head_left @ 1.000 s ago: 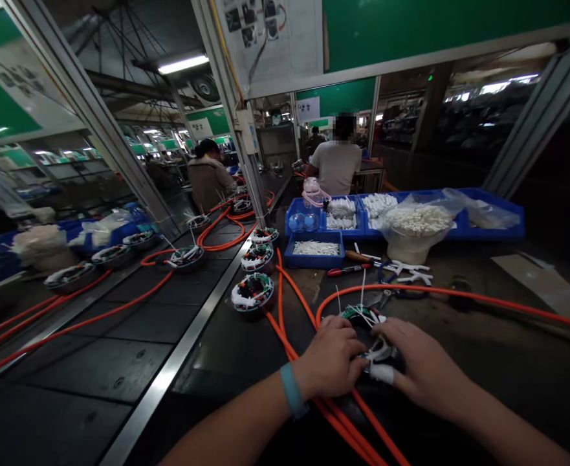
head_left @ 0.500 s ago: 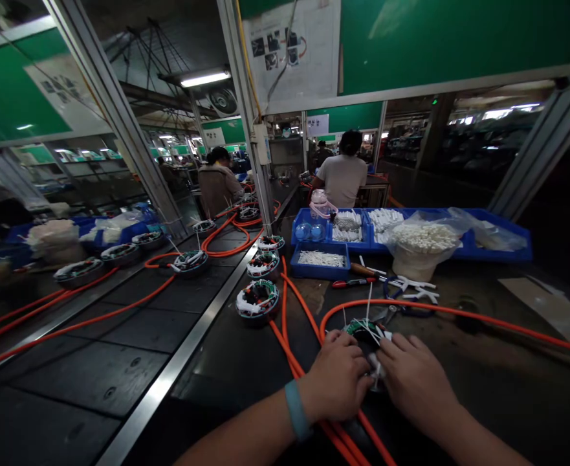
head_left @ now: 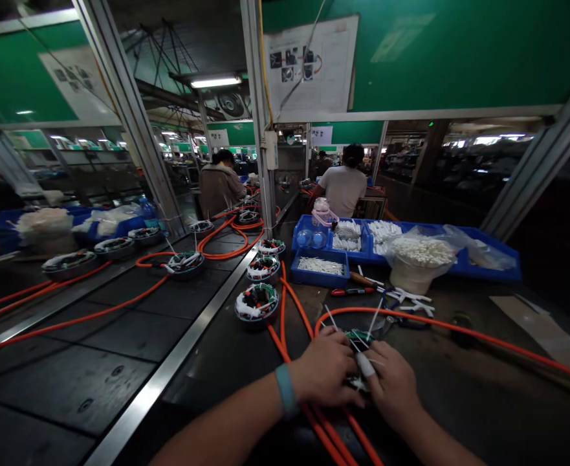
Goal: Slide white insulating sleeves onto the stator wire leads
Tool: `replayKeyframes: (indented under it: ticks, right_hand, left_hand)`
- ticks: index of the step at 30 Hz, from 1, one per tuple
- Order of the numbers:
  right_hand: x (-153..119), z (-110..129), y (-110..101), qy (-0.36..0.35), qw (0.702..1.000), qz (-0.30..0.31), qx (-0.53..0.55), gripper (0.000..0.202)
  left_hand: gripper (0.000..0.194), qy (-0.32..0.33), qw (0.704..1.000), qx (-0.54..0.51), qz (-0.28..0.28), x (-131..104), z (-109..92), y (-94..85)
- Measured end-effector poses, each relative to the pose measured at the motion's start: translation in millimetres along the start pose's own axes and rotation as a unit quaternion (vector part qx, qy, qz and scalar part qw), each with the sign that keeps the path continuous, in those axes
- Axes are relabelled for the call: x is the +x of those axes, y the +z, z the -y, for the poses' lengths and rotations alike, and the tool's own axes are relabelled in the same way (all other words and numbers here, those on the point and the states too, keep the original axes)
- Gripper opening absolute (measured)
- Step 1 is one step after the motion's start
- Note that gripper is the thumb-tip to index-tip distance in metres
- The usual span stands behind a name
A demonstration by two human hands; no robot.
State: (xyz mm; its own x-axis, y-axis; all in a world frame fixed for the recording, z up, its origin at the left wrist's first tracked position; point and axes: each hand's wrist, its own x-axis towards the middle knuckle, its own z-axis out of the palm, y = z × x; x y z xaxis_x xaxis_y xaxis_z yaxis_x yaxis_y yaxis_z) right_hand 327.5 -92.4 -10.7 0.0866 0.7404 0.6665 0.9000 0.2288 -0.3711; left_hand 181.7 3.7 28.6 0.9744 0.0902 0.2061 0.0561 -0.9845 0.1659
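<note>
Surface [head_left: 459, 401], dark and wide, carries orange cables [head_left: 508, 343]. The left hand [head_left: 326, 366] and right hand [head_left: 394, 382] bend over a round part [head_left: 360, 339] there, between them. They hide its middle, so I cannot tell if the curled fingers grip anything. White ties [head_left: 374, 317] poke up. Work seems to be with these; the next move calls for steady fingers.

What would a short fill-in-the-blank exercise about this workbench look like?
1. A blue-green band circles the person's ____ wrist.
2. The left hand and right hand are at a wired ring; the cable curving beyond it is coloured ____.
3. Between the metal strip and the small tray, ____ other rings stand in a row.

Missing words: left; orange; three.
</note>
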Motion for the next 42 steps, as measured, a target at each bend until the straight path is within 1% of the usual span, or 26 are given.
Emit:
replayKeyframes:
  ticks: [2,4,5,7,9,11,13,15,16,18,19,20,21,23,27,30,32,34,36,39,42]
  right_hand:
    - [-1.8,9.6,8.0,0.044,0.998,-0.034,0.039,0.024]
    - [-3.2,14.9,10.6,0.056,0.995,-0.047,0.064,0.023]
    - [-3.7,15.3,9.2,0.053,0.994,-0.042,0.081,0.023]
    - [-4.1,10.8,0.9,0.047,0.989,-0.005,0.143,0.024]
    - [-2.8,-2.5,-13.5,0.042,0.978,0.041,0.2,0.027]
    - [0.2,-27.2,-31.6,0.048,0.977,0.068,0.197,0.028]
    - [3.2,-64.2,-51.9,0.081,0.988,0.065,0.116,0.026]
    - [3.6,-109.8,-72.6,0.149,0.987,0.063,0.003,0.025]
    - [2.3,-133.2,-82.5,0.18,0.98,0.064,-0.055,0.028]
    - [-2.5,-175.0,-98.9,0.222,0.96,0.083,-0.152,0.036]
    - [-5.2,-191.0,-104.6,0.229,0.951,0.087,-0.189,0.039]
    - [-7.6,-202.5,-108.1,0.228,0.944,0.088,-0.22,0.04]
    - [-9.1,-209.4,-109.4,0.218,0.941,0.085,-0.245,0.041]
    - [-9.4,-210.5,-105.4,0.178,0.942,0.081,-0.274,0.04]
    - [-3.8,-186.1,-81.6,0.076,0.956,0.124,-0.254,0.035]
    - [-1.8,-172.6,-65.5,0.033,0.96,0.14,-0.242,0.034]
    - [-2.0,-171.6,-61.6,0.027,0.958,0.131,-0.252,0.035]
    - [-2.4,-175.6,-63.9,0.03,0.953,0.123,-0.274,0.035]
    - [-2.5,-182.3,-70.5,0.043,0.943,0.124,-0.305,0.035]
    - [-2.5,-192.0,-82.1,0.092,0.921,0.133,-0.353,0.036]
    - [-3.0,-196.6,-89.7,0.11,0.912,0.158,-0.362,0.037]
  left_hand:
    - [0.04,-0.012,1.0,-0.011,0.0,-2.9,-0.3,-5.2]
    - [0.043,-0.063,0.997,-0.031,-0.02,-3.6,-7.2,-1.9]
    - [0.043,-0.091,0.995,-0.04,-0.031,-3.0,-11.5,2.3]
    - [0.04,-0.133,0.989,-0.056,-0.044,-0.9,-17.3,11.0]
    - [0.039,-0.138,0.987,-0.073,-0.043,0.9,-16.6,14.5]
    - [0.038,-0.118,0.988,-0.093,-0.039,1.0,-10.7,10.0]
    - [0.032,-0.102,0.988,-0.114,-0.035,-0.7,-4.6,1.1]
    - [0.03,-0.106,0.985,-0.131,-0.044,-3.7,-3.3,-5.4]
    - [0.035,-0.117,0.982,-0.138,-0.057,-5.1,-5.1,-6.0]
    - [0.045,-0.141,0.973,-0.149,-0.101,-7.4,-11.7,-1.4]
    - [0.045,-0.149,0.968,-0.155,-0.129,-8.0,-15.4,3.1]
    - [0.041,-0.152,0.963,-0.16,-0.156,-8.3,-18.7,8.2]
    - [0.035,-0.149,0.959,-0.164,-0.178,-8.2,-21.1,13.1]
    - [0.026,-0.14,0.953,-0.169,-0.211,-7.5,-23.2,20.6]
    - [0.023,-0.118,0.949,-0.163,-0.242,-6.4,-20.5,23.9]
    - [0.023,-0.097,0.949,-0.15,-0.258,-6.5,-18.5,23.5]
    - [0.022,-0.087,0.949,-0.145,-0.265,-6.5,-18.0,24.0]
    - [0.022,-0.082,0.949,-0.143,-0.268,-6.4,-17.8,24.5]
    - [0.022,-0.083,0.95,-0.142,-0.267,-5.9,-17.7,24.2]
    - [0.02,-0.085,0.951,-0.141,-0.262,-4.9,-17.1,22.2]
    - [0.019,-0.081,0.951,-0.146,-0.259,-4.1,-15.8,20.1]
